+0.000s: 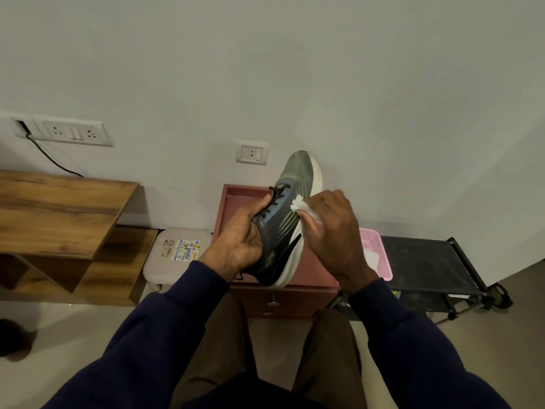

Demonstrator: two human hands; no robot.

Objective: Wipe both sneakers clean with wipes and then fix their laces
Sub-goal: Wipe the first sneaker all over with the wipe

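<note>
Grey-and-olive mesh sneaker with white sole (280, 234) is held above reddish-brown cabinet top (233, 191); cannot tell if heel touches it. Long axis runs away from person: heel near body, toe raised toward wall, slightly to right. Left hand (239, 240) grips from left side, fingers curled round collar beside black laces (275, 202). Right hand (333, 231) is on right side, fingers closed on crumpled white wipe (303, 209), pressing it on upper at mid-length. Toe part lies beyond wipe, so next stroke probably goes forward along axis. Pink plastic basket (382, 261) is behind right hand.
</note>
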